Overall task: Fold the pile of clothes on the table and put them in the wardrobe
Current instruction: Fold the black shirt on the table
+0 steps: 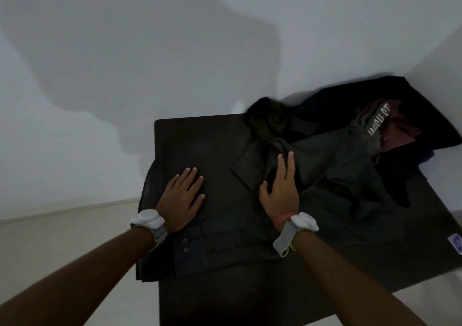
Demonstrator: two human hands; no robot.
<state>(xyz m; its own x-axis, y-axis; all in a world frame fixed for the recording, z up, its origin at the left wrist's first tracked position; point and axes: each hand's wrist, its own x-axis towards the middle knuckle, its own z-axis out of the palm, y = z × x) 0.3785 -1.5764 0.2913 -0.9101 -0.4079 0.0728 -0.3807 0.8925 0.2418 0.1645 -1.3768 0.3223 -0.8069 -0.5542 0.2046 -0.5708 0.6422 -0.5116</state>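
Hands, two, both spread flat on cloth. Left hand (183, 198): fingers straight and slightly apart, palm pressing the dark garment (225, 238) laid out across the left half of the table (200, 135); two small buttons (185, 245) show by its near edge. Right hand (281, 188): fingers straight, thumb out, resting on a folded flap of grey-green cloth (252, 165); whether that flap belongs to the laid-out garment or to the pile cannot be told in the dim light. Pile of clothes (362, 135): unfolded, heaped at the far right corner, with black, maroon and olive pieces tangled together. Step judged: smoothing one garment before its fold, early in the task. Next move likely calls for pinching an edge and carrying it over evenly. Wardrobe: not in view.
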